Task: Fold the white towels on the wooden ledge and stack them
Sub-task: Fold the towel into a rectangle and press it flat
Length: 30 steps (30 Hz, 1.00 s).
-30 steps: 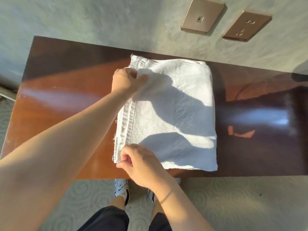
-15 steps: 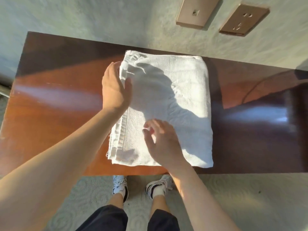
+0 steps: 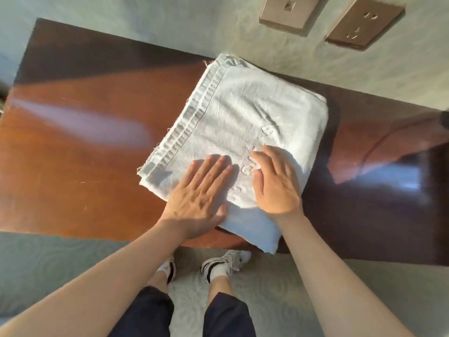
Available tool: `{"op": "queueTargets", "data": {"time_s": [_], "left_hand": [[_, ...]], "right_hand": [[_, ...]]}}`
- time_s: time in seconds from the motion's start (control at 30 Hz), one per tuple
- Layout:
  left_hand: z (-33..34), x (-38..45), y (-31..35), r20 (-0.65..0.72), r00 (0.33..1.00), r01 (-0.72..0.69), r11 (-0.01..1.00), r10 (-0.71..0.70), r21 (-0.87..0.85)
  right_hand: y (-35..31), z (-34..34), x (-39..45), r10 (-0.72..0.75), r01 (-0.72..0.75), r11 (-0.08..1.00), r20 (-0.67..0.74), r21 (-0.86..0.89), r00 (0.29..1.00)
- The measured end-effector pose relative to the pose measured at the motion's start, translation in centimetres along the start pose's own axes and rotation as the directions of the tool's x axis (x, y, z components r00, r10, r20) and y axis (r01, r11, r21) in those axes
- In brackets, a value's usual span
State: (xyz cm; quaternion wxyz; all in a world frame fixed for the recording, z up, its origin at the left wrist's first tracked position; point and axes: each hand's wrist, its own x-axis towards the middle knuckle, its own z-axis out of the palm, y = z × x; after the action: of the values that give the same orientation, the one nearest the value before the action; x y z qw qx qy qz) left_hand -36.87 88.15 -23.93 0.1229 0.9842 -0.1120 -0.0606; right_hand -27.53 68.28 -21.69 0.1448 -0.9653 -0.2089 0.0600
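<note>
A folded white towel (image 3: pixel 245 122) lies on the dark wooden ledge (image 3: pixel 85 147), turned at a slant, its ribbed hem along the left side. Its near corner hangs a little over the ledge's front edge. My left hand (image 3: pixel 198 198) lies flat on the towel's near left part, fingers straight and together. My right hand (image 3: pixel 277 183) presses flat on the near right part, just beside the left hand, over raised embossed lettering. Neither hand grips the cloth. I cannot tell whether more than one towel lies in the pile.
The ledge runs along a pale wall with two brown socket plates (image 3: pixel 364 23) above the towel. Bare wood shows to the left and right of the towel. Below the front edge are patterned carpet (image 3: pixel 48 263) and my shoes (image 3: pixel 223 263).
Both hands let go of the towel's left hem and moved to its near part, now pressing flat side by side. The towel has turned clockwise to lie at a slant.
</note>
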Motion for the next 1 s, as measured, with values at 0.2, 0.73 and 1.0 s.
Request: {"op": "queueTargets", "data": {"time_s": [0.2,0.73,1.0], "left_hand": [[-3.9,6.6,-8.6,0.135,0.978,-0.185,0.965,0.161,0.187],[-1.6,7.9,3.4,0.038,0.960,0.277,0.961,-0.276,-0.023],[-1.9,8.5,4.2,0.070,0.944,0.319,0.946,-0.323,0.057]], "right_hand": [[-6.6,2.3,-3.4,0.449,-0.447,0.893,-0.071,0.045,0.891],[9.4,-1.8,2.2,0.013,0.005,0.983,0.097,-0.182,0.995],[6.5,-1.4,4.2,0.176,-0.189,0.978,-0.133,-0.091,0.975]]}}
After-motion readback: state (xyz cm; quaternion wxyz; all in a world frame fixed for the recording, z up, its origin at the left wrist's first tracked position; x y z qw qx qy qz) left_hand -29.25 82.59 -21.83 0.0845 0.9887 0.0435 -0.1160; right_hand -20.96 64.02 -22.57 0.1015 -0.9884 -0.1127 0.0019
